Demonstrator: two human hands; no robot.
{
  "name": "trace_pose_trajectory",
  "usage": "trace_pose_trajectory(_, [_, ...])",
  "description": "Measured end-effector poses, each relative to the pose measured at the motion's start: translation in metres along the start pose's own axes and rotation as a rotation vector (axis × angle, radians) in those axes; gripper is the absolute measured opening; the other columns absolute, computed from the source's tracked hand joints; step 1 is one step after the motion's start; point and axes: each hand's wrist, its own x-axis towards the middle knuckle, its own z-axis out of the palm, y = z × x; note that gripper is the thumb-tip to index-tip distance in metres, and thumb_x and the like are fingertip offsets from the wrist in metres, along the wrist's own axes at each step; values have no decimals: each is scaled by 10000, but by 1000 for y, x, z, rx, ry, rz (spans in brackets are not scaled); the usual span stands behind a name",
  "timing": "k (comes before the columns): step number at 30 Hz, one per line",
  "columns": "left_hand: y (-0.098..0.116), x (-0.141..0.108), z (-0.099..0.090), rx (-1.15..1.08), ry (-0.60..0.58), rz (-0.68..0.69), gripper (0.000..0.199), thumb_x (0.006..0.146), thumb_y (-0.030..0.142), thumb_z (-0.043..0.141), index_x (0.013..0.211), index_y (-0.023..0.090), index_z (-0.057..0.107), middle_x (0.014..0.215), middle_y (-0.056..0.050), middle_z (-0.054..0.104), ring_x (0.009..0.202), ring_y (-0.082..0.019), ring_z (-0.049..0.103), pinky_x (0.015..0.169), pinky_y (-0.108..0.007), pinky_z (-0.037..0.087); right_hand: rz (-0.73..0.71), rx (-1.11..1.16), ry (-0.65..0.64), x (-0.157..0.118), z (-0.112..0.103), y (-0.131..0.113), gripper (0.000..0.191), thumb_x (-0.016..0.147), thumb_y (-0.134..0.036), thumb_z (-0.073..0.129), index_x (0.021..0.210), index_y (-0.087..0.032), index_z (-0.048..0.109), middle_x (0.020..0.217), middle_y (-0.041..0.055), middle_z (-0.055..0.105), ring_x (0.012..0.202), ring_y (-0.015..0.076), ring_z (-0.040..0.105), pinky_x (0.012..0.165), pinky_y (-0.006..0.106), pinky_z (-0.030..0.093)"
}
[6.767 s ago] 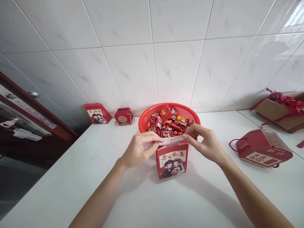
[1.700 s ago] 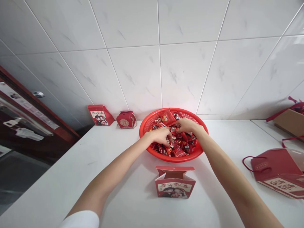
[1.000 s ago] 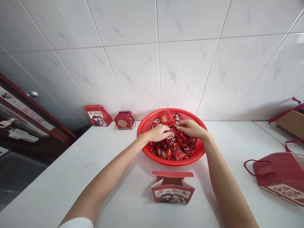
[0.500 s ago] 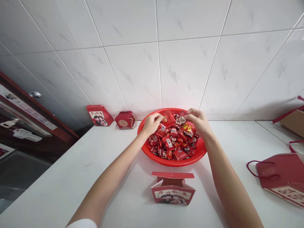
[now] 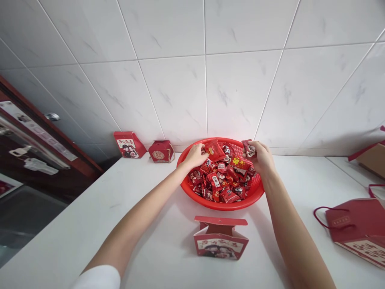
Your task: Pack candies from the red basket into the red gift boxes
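Observation:
A red plastic basket (image 5: 223,206) full of wrapped candies (image 5: 229,195) stands against the wall. Over its back left part, my left hand (image 5: 196,155) pinches the edge of a red candy packet (image 5: 214,150). My right hand (image 5: 262,158) is closed on a dark red wrapped candy (image 5: 249,149), held up above the basket's right rim; part of its wrapper is hidden by the fingers. Between my forearms, in front of the basket, stands a red candy box (image 5: 221,243) with its top open and a printed picture of a couple on its front.
Against the wall on the left stand a red picture box (image 5: 129,145) and a small red box with a cord (image 5: 161,151). A red gift bag (image 5: 356,224) lies at the right, with a brown-sided box (image 5: 371,158) behind. Keys (image 5: 39,165) hang from the cabinet at left.
My right hand has moved right and away from the pile, lifting a candy out. My left hand stays on the red packet. The view has shifted slightly.

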Motion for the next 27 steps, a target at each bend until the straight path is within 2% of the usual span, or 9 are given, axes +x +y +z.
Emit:
trace_pose_trajectory(4, [15, 18, -4, 29, -70, 56, 333, 847, 233, 674, 1174, 182, 639, 1304, -128, 704, 1225, -288, 642, 1015, -356, 499, 13, 28, 40, -3, 2, -3, 256, 621, -387, 728, 717, -241, 541, 572, -30, 597, 479, 149, 555, 434, 280, 468])
trace_pose_trajectory(8, [28, 37, 2, 25, -139, 37, 400, 818, 316, 732, 1185, 192, 634, 1255, -111, 734, 1149, -282, 686, 882, -307, 529, 15, 21, 50, -5, 3, -4, 257, 645, -369, 735, 729, -236, 533, 580, -27, 623, 429, 118, 497, 416, 268, 429])
trace_pose_trajectory(11, [30, 43, 10, 18, -180, 10, 423, 774, 335, 764, 1154, 183, 656, 1184, -114, 760, 1055, -285, 713, 780, -301, 522, 17, 10, 52, -5, 3, -4, 277, 656, -362, 750, 743, -240, 517, 610, -23, 641, 443, 118, 506, 422, 264, 421])
trace_pose_trajectory(16, [23, 38, 13, -23, -345, 7, 87, 755, 283, 723, 770, 198, 721, 742, -29, 764, 664, -197, 673, 565, -274, 435, 26, -7, 37, -5, 4, -3, 284, 644, -342, 762, 783, -231, 541, 645, -26, 665, 453, 101, 503, 451, 249, 418])
trace_pose_trajectory(20, [24, 31, 5, -21, -491, 26, 86, 698, 241, 745, 616, 222, 725, 640, 15, 730, 569, -159, 627, 534, -263, 423, 16, -23, 28, -7, 5, -4, 290, 637, -350, 767, 793, -221, 560, 667, -24, 671, 465, 93, 506, 466, 245, 426])
trace_pose_trajectory(23, [30, 29, 2, 44, -554, 34, 173, 668, 262, 787, 529, 218, 695, 586, -1, 698, 557, -179, 620, 525, -283, 418, 8, -36, 26, -8, 5, -4, 292, 641, -359, 769, 794, -219, 564, 676, -21, 678, 474, 93, 509, 478, 244, 436])
trace_pose_trajectory(27, [35, 27, 4, 134, -469, 58, 492, 760, 492, 767, 425, 215, 535, 506, -29, 603, 542, -212, 599, 536, -319, 409, 0, -54, 27, -8, 6, -5, 293, 642, -362, 773, 787, -219, 563, 665, -18, 678, 473, 94, 505, 480, 246, 430])
